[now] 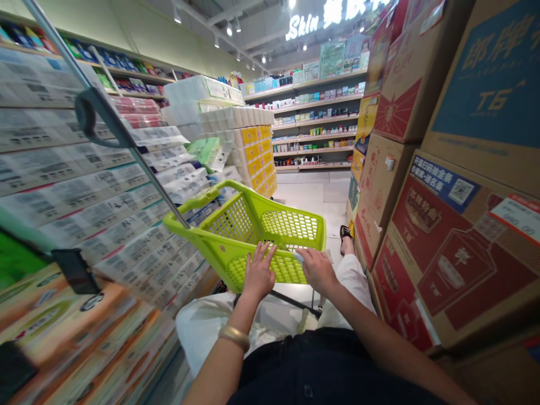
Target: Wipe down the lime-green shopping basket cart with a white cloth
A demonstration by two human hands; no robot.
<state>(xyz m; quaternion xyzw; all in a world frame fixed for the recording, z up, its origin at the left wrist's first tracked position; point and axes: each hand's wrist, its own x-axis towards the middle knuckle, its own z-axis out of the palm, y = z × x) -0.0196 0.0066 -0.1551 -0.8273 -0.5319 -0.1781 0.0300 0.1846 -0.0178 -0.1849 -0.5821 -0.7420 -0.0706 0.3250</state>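
Observation:
A lime-green plastic shopping basket [248, 225] on a wheeled frame stands in front of me in a shop aisle. My left hand [258, 271] lies on its near wall with the fingers spread flat over the mesh, a gold bangle on the wrist. My right hand [316, 270] grips the basket's near rim, fingers curled over the edge with a small white thing under them that I cannot make out. The basket looks to hold nothing. A grey metal pole [109, 112] with a loop handle slants up past the basket's left side.
Stacked packs of tissue and toilet paper [105, 202] line the left. Large cardboard cartons [442, 185] with red and blue print tower on the right. My sandalled foot [346, 239] shows beyond the basket. Tiled floor [312, 197] leads to far shelves of bottles.

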